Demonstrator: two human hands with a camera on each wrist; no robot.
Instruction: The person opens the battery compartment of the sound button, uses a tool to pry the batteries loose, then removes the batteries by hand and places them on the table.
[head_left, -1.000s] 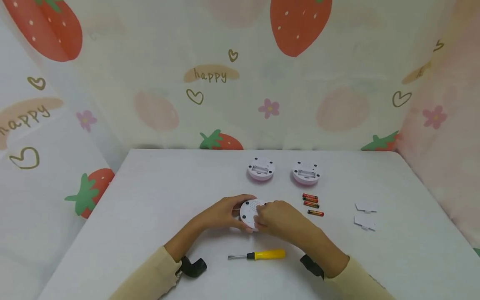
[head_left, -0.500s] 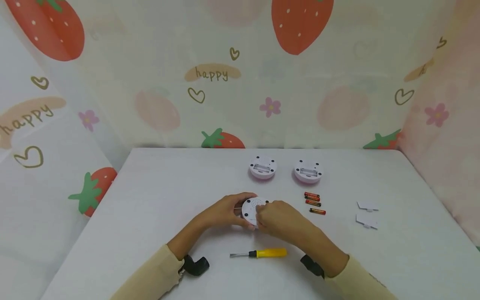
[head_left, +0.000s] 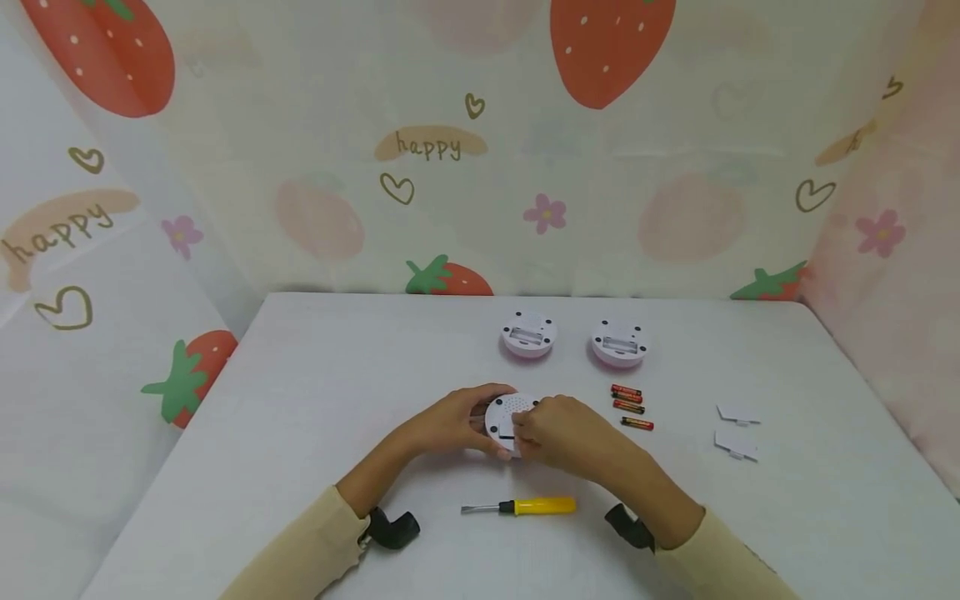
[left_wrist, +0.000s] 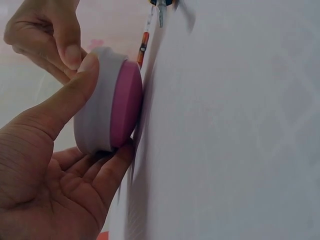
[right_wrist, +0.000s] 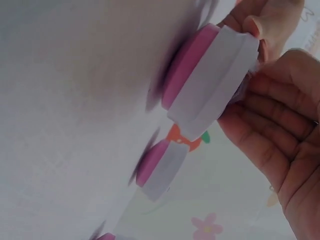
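My left hand (head_left: pixel 444 427) grips a round white-and-pink device (left_wrist: pixel 100 110) by its rim, thumb on one side and fingers on the other. Its white underside, with small round holes and black feet, faces up in the head view. The fingertips of my right hand (head_left: pixel 561 433) pinch the battery cover (head_left: pixel 507 430) on that underside, and a dark slit shows along the cover's edge. Most of the cover is hidden by the right fingers. Nearer the body lies a screwdriver (head_left: pixel 536 506) with a yellow handle.
Two similar devices, one on the left (head_left: pixel 528 335) and one on the right (head_left: pixel 619 343), stand farther back with bare battery compartments. Several red-and-black batteries (head_left: pixel 628 407) lie right of the hands. Two white covers (head_left: pixel 737 444) rest at the table's right.
A dark slit has appeared beside the battery cover under my right fingertips. My left hand keeps its grip on the device. The whole head view has shifted slightly.
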